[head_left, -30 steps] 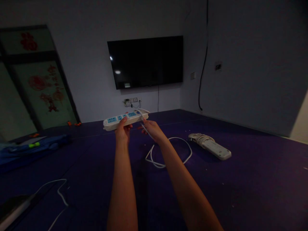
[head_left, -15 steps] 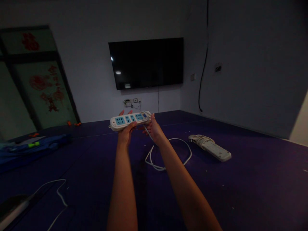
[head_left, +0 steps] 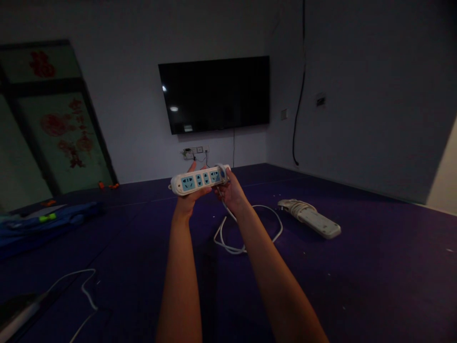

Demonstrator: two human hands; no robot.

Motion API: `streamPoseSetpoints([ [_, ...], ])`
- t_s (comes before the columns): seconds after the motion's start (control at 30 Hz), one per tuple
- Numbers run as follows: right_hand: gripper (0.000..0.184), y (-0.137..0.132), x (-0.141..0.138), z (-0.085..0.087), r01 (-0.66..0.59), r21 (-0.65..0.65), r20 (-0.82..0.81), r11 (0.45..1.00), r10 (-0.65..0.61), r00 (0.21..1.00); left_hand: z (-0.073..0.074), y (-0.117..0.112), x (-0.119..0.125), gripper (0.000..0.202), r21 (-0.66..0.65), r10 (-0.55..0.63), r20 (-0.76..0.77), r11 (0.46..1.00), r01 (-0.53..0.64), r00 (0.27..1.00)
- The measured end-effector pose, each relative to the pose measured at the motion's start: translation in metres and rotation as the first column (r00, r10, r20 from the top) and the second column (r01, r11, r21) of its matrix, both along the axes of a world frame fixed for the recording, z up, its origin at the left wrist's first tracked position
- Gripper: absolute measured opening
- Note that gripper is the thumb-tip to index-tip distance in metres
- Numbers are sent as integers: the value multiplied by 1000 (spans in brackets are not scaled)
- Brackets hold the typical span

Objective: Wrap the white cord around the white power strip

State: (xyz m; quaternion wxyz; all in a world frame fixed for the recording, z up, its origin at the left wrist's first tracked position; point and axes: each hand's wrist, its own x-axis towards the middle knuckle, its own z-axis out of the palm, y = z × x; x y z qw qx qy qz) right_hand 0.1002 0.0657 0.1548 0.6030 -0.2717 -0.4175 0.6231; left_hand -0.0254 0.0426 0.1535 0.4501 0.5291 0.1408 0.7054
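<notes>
A white power strip (head_left: 194, 180) with blue sockets is held up in front of me, its socket face turned toward me. My left hand (head_left: 187, 202) grips it from below, thumb along the near edge and fingertips showing behind the far edge. At the strip's right end, my right hand (head_left: 232, 193) is closed on the white cord (head_left: 229, 209), thumb against the end. Some cord is wrapped round that end, close to my right thumb. The rest drops from my right hand and lies in a loose loop on the purple floor; my right forearm hides part of it.
A second power strip (head_left: 317, 223), wound with its own cord, lies on the floor (head_left: 357, 276) to the right. Blue cloth (head_left: 71, 216) and small orange items (head_left: 113, 186) are at the left. Another white cable (head_left: 85, 286) runs across the lower left. A television (head_left: 217, 95) hangs on the wall.
The power strip has shifted slightly right and turned, so its sockets face me more directly. Both hands have moved with it, and the wrapped cord shows more clearly round its right end.
</notes>
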Motion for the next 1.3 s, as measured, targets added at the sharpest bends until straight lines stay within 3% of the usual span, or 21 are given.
streamPoseSetpoints([
  [0.17, 43, 6, 0, 2, 118, 88, -73, 989, -112, 991, -2, 11, 0, 37, -197, 112, 18, 975, -106, 994],
  [0.33, 39, 18, 0, -5, 229, 135, -71, 964, -221, 973, 8, 13, 9, 22, -514, 32, 212, 853, 84, 977],
  [0.43, 44, 22, -1, -10, 253, 189, -51, 949, -248, 967, 12, 11, 13, 21, -537, 35, 385, 821, 193, 922],
  [0.53, 46, 23, -1, -13, 247, 274, -11, 929, -254, 967, 13, 9, 15, 33, -533, 76, 481, 816, 223, 873],
  [0.63, 47, 23, 1, -15, 222, 374, 39, 900, -255, 966, 13, 8, 16, 38, -566, 129, 501, 797, 211, 856],
  [0.73, 48, 24, 4, -17, 180, 434, 93, 883, -243, 966, 13, 9, 16, 29, -598, 179, 466, 785, 160, 866],
  [0.93, 47, 21, 2, -17, 179, 400, 152, 899, -258, 954, 13, 11, 17, 18, -532, 210, 440, 844, 65, 873],
  [1.13, 47, 18, 1, -16, 104, 158, 221, 982, -138, 966, 11, 19, 17, 21, -380, 268, 474, 921, -80, 839],
  [1.3, 55, 13, 4, -10, 14, 28, 178, 1000, -19, 984, 4, 28, 6, 31, -158, 284, 437, 958, -238, 854],
])
